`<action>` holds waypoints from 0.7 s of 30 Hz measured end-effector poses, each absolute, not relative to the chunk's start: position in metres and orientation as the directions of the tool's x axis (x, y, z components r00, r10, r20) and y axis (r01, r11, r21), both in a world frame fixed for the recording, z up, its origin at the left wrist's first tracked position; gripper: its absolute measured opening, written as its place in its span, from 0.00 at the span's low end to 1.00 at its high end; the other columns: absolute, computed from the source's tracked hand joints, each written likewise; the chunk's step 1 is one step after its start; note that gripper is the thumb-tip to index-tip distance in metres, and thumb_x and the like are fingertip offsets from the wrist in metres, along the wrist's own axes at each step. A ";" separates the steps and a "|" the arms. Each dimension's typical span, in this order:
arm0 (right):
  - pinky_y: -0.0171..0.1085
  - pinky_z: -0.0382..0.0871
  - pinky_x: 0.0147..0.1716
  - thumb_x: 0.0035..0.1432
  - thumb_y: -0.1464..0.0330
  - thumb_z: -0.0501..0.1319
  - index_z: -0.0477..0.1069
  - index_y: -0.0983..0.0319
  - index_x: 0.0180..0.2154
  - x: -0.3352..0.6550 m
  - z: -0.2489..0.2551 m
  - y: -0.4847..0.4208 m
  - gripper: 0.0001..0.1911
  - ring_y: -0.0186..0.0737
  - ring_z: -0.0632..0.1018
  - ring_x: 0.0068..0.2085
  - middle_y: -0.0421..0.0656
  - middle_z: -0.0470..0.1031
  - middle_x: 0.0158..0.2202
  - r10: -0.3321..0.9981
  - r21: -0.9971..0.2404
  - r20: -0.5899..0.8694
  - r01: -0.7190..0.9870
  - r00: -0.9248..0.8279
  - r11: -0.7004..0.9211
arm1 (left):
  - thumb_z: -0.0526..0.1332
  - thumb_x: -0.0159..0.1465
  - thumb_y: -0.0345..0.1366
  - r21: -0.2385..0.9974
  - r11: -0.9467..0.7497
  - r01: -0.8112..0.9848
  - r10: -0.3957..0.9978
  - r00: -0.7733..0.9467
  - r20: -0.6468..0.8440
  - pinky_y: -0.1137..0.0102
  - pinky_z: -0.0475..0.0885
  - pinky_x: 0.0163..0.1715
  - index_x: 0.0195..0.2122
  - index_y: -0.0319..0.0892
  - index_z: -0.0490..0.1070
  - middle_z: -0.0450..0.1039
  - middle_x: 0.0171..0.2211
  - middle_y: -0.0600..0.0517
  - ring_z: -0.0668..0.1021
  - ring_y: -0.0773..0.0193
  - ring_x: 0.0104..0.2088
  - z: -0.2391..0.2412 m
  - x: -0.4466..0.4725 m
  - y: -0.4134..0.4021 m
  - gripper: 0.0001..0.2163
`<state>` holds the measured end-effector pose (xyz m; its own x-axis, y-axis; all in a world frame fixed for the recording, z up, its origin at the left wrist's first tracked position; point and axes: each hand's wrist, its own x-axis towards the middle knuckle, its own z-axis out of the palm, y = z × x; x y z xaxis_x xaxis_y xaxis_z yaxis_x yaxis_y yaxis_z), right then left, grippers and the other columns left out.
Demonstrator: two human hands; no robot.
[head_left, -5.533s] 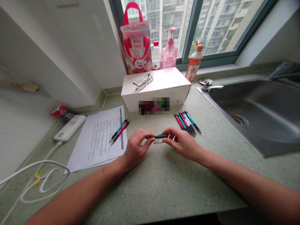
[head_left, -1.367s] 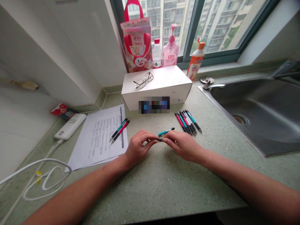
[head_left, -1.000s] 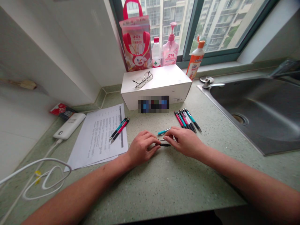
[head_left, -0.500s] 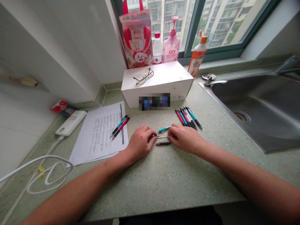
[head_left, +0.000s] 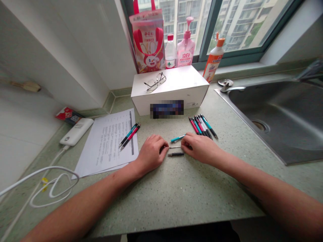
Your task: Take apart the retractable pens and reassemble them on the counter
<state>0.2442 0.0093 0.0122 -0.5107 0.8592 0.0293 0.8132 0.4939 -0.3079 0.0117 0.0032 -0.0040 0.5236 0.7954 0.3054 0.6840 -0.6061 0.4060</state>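
Both my hands rest on the green counter (head_left: 176, 195), close together with curled fingers. My left hand (head_left: 150, 154) pinches the left end of a thin pen refill (head_left: 175, 147); my right hand (head_left: 198, 148) pinches its right end. Just in front of the refill, a short black pen piece (head_left: 176, 154) lies loose on the counter. A teal pen barrel (head_left: 177, 138) lies loose just behind the refill, by my right fingertips.
Several pens (head_left: 203, 125) lie in a row right of my hands, and two pens (head_left: 129, 135) lie on printed sheets (head_left: 106, 148) to the left. Behind stands a white box (head_left: 174, 92) with glasses (head_left: 154, 81). A sink (head_left: 280, 114) is at right; a power bank (head_left: 76, 131) and cable (head_left: 47, 188) at left.
The pen I held above the counter has come apart. Its black piece and teal barrel now lie on the counter, and my hands have lowered onto it with the refill between them.
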 end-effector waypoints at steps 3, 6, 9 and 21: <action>0.38 0.62 0.31 0.65 0.68 0.56 0.73 0.60 0.34 0.236 0.009 0.007 0.09 0.39 0.76 0.33 0.44 0.75 0.35 0.847 -0.316 0.059 0.795 -0.529 0.518 | 0.61 0.67 0.32 0.397 -0.623 0.674 0.782 0.538 0.314 0.60 0.69 0.40 0.34 0.41 0.74 0.74 0.34 0.48 0.73 0.57 0.37 -0.005 0.013 0.004 0.04; 0.38 0.62 0.30 0.66 0.67 0.57 0.75 0.60 0.35 0.230 0.007 0.006 0.09 0.38 0.75 0.33 0.44 0.75 0.36 0.842 -0.322 0.071 0.786 -0.535 0.527 | 0.61 0.66 0.32 0.399 -0.626 0.670 0.780 0.543 0.313 0.60 0.69 0.41 0.35 0.41 0.74 0.74 0.34 0.48 0.73 0.57 0.38 -0.005 0.014 0.004 0.04; 0.37 0.61 0.30 0.67 0.64 0.57 0.77 0.59 0.39 0.233 0.006 0.007 0.11 0.38 0.76 0.33 0.44 0.76 0.38 0.845 -0.338 0.112 0.780 -0.522 0.527 | 0.60 0.67 0.33 0.405 -0.628 0.665 0.778 0.535 0.328 0.59 0.70 0.42 0.37 0.41 0.75 0.74 0.35 0.48 0.73 0.56 0.39 -0.005 0.013 0.004 0.04; 0.37 0.56 0.27 0.71 0.62 0.53 0.79 0.57 0.46 0.243 0.007 0.025 0.16 0.37 0.74 0.31 0.46 0.76 0.42 0.881 -0.231 0.120 0.850 -0.457 0.473 | 0.57 0.70 0.35 0.335 -0.661 0.672 0.750 0.574 0.329 0.59 0.69 0.45 0.53 0.43 0.75 0.74 0.44 0.45 0.72 0.55 0.44 -0.008 0.015 0.005 0.13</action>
<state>0.2434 0.0251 0.0072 -0.4571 0.8812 0.1204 0.8503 0.4727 -0.2314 0.0149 0.0051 -0.0076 0.5738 0.7500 0.3289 0.6718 -0.6608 0.3347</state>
